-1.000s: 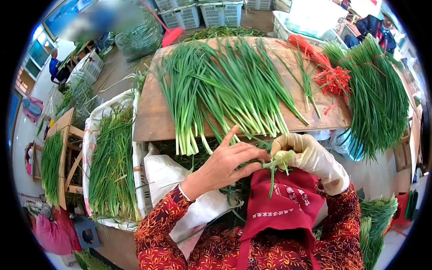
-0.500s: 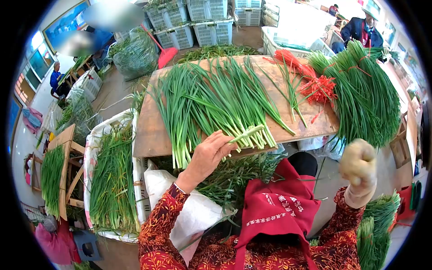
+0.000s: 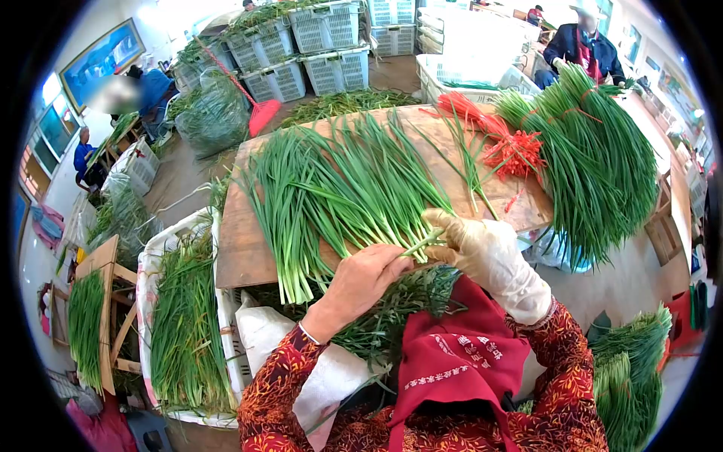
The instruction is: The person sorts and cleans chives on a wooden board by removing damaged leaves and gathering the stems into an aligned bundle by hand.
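My bare left hand [image 3: 360,285] is closed on the lower part of a green stalk [image 3: 424,242] over the front edge of the wooden board [image 3: 245,226]. At the stalk's other end is my gloved right hand [image 3: 482,256], its fingers curled round the tip. Behind both hands a wide row of green leafy stalks [image 3: 301,196] lies on the board, pale ends toward me. A few loose stalks [image 3: 468,169] and a bunch of red ties [image 3: 516,153] lie right of it. Tied bundles [image 3: 602,166] hang over the board's right end.
A white crate [image 3: 222,316] of leafy stalks stands at the left, beside a white sack [image 3: 331,377]. More bundles [image 3: 629,377] are at the lower right. Stacked crates [image 3: 331,71] and a red dustpan [image 3: 263,115] are behind. A person [image 3: 587,49] sits at the back right.
My right hand has come back from the right to the stalk my left hand holds. The view has shifted, and the green trimmings seen at my fingers a second ago are gone from them.
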{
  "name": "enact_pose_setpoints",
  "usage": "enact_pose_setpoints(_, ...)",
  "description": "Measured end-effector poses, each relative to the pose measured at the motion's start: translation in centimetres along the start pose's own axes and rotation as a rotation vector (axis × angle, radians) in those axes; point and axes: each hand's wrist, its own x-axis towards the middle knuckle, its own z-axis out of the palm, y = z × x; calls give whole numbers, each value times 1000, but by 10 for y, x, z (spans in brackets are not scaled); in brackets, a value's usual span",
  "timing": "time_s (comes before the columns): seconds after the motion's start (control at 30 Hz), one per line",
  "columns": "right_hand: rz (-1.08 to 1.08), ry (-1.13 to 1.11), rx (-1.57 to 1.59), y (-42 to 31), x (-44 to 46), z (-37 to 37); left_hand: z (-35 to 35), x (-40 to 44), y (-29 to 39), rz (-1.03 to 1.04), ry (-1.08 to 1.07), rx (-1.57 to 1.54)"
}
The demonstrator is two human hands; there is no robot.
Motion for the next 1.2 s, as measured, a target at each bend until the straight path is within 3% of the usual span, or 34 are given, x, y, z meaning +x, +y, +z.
enact_pose_setpoints(0.13, 185, -297, -95, 12, 5, -8, -4, -1, 2, -81, -15, -19)
enact_pose_setpoints(0.27, 602, -540, 892, 11, 5, -16, -6, -2, -3, -93, 40, -20)
enact_pose_setpoints(0.37, 685, -357, 1156, 5, -1, -47, -10, -9, -16, -100, 74, -8)
enact_pose_setpoints(0.43, 382, 89, 1381, 22, -15, -58, -14, -18, -25, -155, 71, -8)
enact_pose_setpoints(0.47, 419, 356, 1478, 30, -26, -65, -17, -22, -30, -166, 66, -41)
enact_pose_setpoints(0.53, 448, 223, 1426, 38, -35, -85, -23, -25, -28, -233, 77, -160)
enact_pose_setpoints(0.6, 400, -535, 1054, 40, -31, -107, -29, -21, -22, -234, 108, -251)
enact_pose_setpoints(0.63, 366, -521, 922, 16, -23, -75, -30, -19, -17, -231, 110, -267)
enact_pose_setpoints(0.67, -14, -470, 190, 23, -22, -50, -31, -14, -14, -223, 108, -285)
enact_pose_setpoints(0.7, 25, -441, -92, 9, -13, -42, -32, -10, -10, -213, 103, -304)
enact_pose_setpoints(0.73, 73, -354, 140, 12, -7, -31, -31, -7, -5, -220, 73, -332)
enact_pose_setpoints(0.77, 245, -371, 672, 7, 1, -27, -29, -5, 0, -214, 43, -362)
enact_pose_setpoints(0.9, 401, -342, 1271, -25, 25, -11, -26, -4, 7, -201, -73, -467)
enact_pose_setpoints(1.07, 312, -339, 1324, -22, 27, -2, -32, -12, 4, -299, -241, -734)
enact_pose_setpoints(1.17, 392, -457, 949, -26, 28, -15, -32, -15, -5, -309, -316, -838)
enact_pose_setpoints(1.2, 391, -419, 1049, -26, 24, -11, -32, -16, -8, -293, -340, -855)
